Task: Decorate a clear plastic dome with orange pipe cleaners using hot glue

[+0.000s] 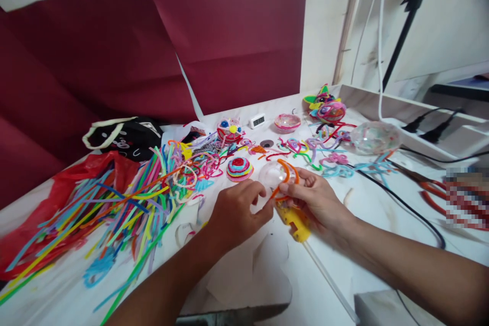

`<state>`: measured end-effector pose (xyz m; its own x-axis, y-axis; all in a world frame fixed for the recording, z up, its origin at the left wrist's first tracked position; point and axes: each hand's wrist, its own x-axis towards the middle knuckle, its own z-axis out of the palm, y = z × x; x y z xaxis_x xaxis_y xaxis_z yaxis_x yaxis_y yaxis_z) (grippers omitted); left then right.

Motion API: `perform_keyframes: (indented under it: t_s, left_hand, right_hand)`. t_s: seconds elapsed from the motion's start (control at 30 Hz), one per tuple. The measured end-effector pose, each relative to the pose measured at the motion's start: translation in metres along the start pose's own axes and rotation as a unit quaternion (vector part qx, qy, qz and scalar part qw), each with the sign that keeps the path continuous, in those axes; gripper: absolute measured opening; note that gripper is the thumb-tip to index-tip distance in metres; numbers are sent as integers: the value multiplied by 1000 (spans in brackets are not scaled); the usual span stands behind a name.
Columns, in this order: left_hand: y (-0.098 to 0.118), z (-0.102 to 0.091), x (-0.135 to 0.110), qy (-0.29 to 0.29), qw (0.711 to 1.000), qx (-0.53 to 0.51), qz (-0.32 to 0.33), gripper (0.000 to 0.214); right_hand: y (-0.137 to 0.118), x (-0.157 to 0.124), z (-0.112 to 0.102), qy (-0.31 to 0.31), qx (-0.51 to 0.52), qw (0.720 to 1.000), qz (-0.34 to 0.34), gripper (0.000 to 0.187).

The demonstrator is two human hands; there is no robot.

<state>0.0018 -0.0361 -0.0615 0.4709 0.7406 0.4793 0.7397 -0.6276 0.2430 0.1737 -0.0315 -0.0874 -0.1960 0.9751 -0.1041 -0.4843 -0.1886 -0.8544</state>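
My right hand [315, 196] pinches a bent orange pipe cleaner [282, 165] between thumb and fingers. My left hand [242, 209] is closed at the pipe cleaner's lower end, thumb and index finger drawn together there. Just behind the pipe cleaner is a clear plastic dome [269, 174]; whether my right hand also holds it I cannot tell. A yellow hot glue gun [297, 223] lies below my right hand, a long glue stick [328, 280] running from it toward the front. Beyond my left hand sits a coiled, multicoloured striped disc [240, 169].
Many loose pipe cleaners [153, 209] spread across the left side, partly on a red plastic bag [64, 188]. Decorated balls [229, 130], a small digital timer [257, 121] and another clear plastic piece [376, 137] stand farther back. Orange-handled scissors [433, 191] and a black cable [397, 201] lie right.
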Motion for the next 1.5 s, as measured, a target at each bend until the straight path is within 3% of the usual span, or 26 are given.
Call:
perform_keyframes:
  t_s: [0.2,0.47,0.8,1.03,1.3,1.5]
  left_hand:
    - [11,5,1,15,1000,-16,-1,15]
    - [20,-3,6,60,997,-35,-19,12]
    - [36,0,13,82,992,-28,-87,17]
    - [42,4,16,120,981,-83,-130,16]
    - [47,13,17,139,939,-200,-243,16]
    - [45,24,18,164,897,-290,-289,17]
  right_hand:
    - [-4,1,1,12,19,1000,-15,32]
    - [-14,4,-2,25,50,997,-50,34]
    - [-21,2,-3,40,58,995,-71,32]
    - [-26,-2,-1,36,68,994,-78,30]
    - [-23,3,-5,53,64,994,-78,33]
    - [-24,7,-7,59,84,993,-63,35]
